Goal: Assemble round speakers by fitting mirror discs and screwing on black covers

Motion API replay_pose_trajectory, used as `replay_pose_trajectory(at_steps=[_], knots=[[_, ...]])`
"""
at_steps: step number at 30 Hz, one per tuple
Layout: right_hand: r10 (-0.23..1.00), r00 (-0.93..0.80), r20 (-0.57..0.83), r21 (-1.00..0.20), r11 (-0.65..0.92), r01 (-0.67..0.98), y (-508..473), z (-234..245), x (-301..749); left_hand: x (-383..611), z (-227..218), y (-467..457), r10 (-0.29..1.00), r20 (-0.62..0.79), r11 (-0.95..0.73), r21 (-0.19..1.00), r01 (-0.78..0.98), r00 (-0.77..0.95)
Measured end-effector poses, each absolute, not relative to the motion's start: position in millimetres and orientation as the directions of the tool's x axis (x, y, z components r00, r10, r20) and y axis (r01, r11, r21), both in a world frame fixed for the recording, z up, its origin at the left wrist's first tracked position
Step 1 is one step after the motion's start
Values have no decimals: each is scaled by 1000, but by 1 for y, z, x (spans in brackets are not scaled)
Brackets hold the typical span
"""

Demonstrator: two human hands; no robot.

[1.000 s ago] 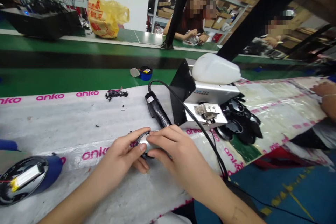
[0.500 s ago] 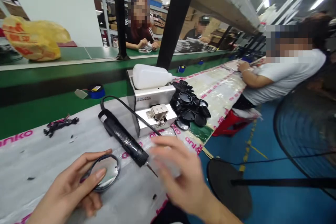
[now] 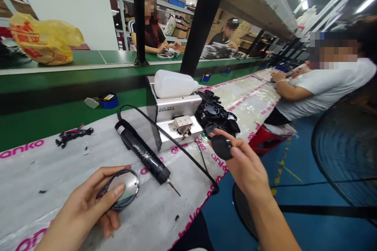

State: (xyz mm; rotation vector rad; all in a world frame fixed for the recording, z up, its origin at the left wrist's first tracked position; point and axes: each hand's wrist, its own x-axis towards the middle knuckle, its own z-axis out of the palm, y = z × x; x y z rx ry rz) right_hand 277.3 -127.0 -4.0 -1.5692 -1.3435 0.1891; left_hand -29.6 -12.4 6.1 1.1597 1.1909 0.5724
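My left hand (image 3: 88, 204) grips a round black-rimmed part with a shiny silver face (image 3: 123, 188), low over the white sheet on the bench. My right hand (image 3: 244, 164) is lifted near the bench's right end and pinches a small round black cap (image 3: 221, 147) between thumb and fingers. That cap sits just in front of a pile of black round caps (image 3: 218, 115). A black electric screwdriver (image 3: 143, 153) lies between my hands, tip pointing toward me, its cable looping off the bench edge.
A silver metal box (image 3: 173, 119) with a white plastic bottle (image 3: 173, 83) on top stands behind the screwdriver. Black scraps (image 3: 72, 135) and a blue tape roll (image 3: 108, 102) lie further left. A seated person (image 3: 321, 82) works at the right; a fan (image 3: 344, 153) stands on the blue floor.
My right hand has moved away from the silver part to the black pile and now holds a black cap. The view has swung to the right. My left hand keeps the silver part.
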Motion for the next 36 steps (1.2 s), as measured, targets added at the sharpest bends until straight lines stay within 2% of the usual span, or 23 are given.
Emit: replay_pose_trajectory(at_steps=[2,4,5,7,10,12,14,19,22,27,29,36], knots=[[818,331,471,-835,292,466,-127,5,256,-29,7,-13,847,-400,351,916,197,351],[839,260,477,-869,405,285,-124,15,231,-30,6,-12,835,-399,349,917,195,379],[853,198,483,-865,430,259,-122,19,219,-31,5,-12,830,-398,346,917,198,392],[883,9,469,-803,422,421,-115,24,196,-34,2,-11,820,-389,330,921,208,419],[914,-214,344,-518,375,769,-97,23,172,-39,0,-12,813,-382,302,922,242,440],[919,-247,306,-376,355,856,-85,19,163,-42,0,-13,798,-397,298,914,275,453],[917,-279,286,-340,369,865,-76,16,159,-43,2,-13,781,-410,304,909,287,472],[909,-350,229,-339,411,846,-74,14,156,-42,2,-13,772,-405,317,913,255,491],[902,-384,199,-401,432,808,-80,13,153,-41,0,-13,769,-395,297,917,265,503],[916,-284,284,-529,397,750,-86,8,152,-41,0,-15,776,-395,295,916,271,491],[912,-298,283,-577,410,707,-86,8,153,-41,2,-16,776,-405,300,911,282,484],[900,-310,307,-588,435,682,-82,7,155,-39,4,-18,800,-396,295,914,278,450]])
